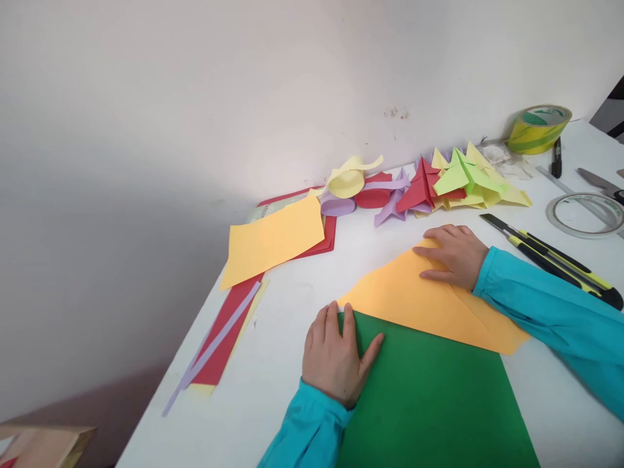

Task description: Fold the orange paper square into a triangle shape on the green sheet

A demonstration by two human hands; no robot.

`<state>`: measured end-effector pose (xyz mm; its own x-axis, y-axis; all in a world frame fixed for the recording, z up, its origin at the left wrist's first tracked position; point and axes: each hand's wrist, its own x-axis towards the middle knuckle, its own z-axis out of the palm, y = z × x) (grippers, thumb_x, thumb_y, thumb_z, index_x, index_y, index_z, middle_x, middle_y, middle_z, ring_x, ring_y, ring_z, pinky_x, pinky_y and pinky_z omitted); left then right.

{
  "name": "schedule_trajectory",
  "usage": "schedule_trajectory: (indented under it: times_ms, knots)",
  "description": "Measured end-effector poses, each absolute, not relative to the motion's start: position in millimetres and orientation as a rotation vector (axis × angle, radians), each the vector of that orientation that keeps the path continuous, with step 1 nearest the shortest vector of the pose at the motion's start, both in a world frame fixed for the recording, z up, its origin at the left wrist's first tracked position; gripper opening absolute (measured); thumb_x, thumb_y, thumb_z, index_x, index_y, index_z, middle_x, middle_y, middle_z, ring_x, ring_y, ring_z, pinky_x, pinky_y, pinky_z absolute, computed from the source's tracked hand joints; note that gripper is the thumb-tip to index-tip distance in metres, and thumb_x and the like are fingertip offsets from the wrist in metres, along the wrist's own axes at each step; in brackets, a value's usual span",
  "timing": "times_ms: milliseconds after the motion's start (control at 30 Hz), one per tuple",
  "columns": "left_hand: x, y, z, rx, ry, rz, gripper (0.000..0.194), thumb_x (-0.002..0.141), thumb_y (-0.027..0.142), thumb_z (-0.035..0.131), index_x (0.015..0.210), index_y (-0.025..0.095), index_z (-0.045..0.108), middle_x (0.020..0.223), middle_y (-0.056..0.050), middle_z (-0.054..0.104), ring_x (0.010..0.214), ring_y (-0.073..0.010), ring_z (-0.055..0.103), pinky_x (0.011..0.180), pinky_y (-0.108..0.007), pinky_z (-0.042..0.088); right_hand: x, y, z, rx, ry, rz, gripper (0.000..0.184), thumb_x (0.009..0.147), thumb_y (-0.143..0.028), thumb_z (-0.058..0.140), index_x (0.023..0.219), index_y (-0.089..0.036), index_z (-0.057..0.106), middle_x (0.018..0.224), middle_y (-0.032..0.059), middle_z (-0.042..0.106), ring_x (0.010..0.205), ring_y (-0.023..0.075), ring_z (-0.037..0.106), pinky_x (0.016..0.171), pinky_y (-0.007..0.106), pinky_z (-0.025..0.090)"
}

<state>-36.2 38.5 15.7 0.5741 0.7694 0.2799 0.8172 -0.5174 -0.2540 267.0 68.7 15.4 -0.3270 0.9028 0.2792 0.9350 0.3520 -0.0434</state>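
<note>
A sheet of orange paper (390, 292) with crease lines lies on the white table, meeting the top edge of a green sheet (433, 390). My right hand (453, 257) rests on the upper part of the orange paper, fingers stretched over it and pointing left. Spread over the top left corner of the green sheet is my left hand (336, 354), its fingertips touching the orange paper's left corner. Neither hand grips anything. The paper under my right palm is hidden.
Folded paper planes (424, 185) and curled paper loops (344, 185) sit along the wall. An orange piece (275, 237) and red strips (227, 331) lie at left. At right are a utility knife (556, 260), clear tape (587, 214), yellow tape (539, 130), scissors (602, 184) and a black marker (556, 158).
</note>
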Motion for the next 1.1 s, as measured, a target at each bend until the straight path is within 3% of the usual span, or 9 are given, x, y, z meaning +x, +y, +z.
schedule_trajectory:
  times_ms: [433, 867, 1100]
  knots:
    - [-42, 34, 20, -2.540, -1.179, -0.179, 0.059, 0.089, 0.052, 0.042, 0.127, 0.008, 0.055, 0.124, -0.026, 0.049, 0.115, -0.0400, 0.045, 0.088, -0.052, 0.046, 267, 68, 16, -1.642, -2.363, -0.169, 0.050, 0.087, -0.062, 0.044, 0.122, -0.030, 0.060, 0.123, 0.0120, 0.053, 0.107, 0.0295, 0.045, 0.084, 0.041, 0.029]
    - [-25, 21, 32, -2.613, -1.041, -0.285, 0.052, 0.090, 0.043, 0.044, 0.124, 0.004, 0.054, 0.123, -0.024, 0.054, 0.115, -0.0372, 0.047, 0.092, -0.053, 0.042, 266, 69, 16, -1.653, -2.367, -0.155, 0.050, 0.087, -0.062, 0.044, 0.122, -0.030, 0.059, 0.124, 0.0122, 0.053, 0.108, 0.0297, 0.045, 0.084, 0.041, 0.028]
    - [-10, 12, 35, -2.742, -0.884, -0.270, 0.049, 0.091, 0.042, 0.043, 0.128, 0.011, 0.052, 0.131, -0.021, 0.049, 0.120, -0.0377, 0.044, 0.095, -0.058, 0.038, 266, 69, 16, -1.657, -2.359, -0.154, 0.050, 0.086, -0.062, 0.045, 0.122, -0.031, 0.060, 0.124, 0.0121, 0.053, 0.108, 0.0299, 0.045, 0.083, 0.041, 0.028]
